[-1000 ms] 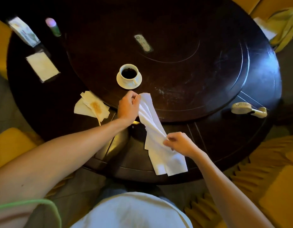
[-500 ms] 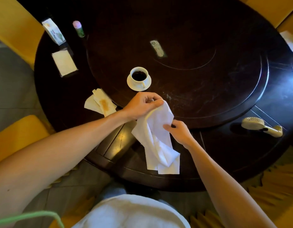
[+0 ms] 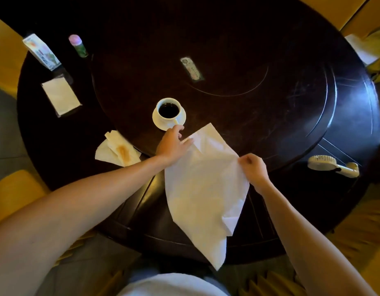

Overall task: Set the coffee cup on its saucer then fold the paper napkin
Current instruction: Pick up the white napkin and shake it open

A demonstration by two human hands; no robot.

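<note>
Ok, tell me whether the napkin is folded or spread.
Spread. The napkin hangs open as one wide sheet between the left hand and right hand, with no finished fold showing.

Dim, warm light leaves the dark round surface [image 3: 270, 116] nearly black at its far side, a pale glare streaks its right rim, the white napkin [image 3: 204, 189] glows bright, and wide-angle distortion bends the edges, corners soft
</note>
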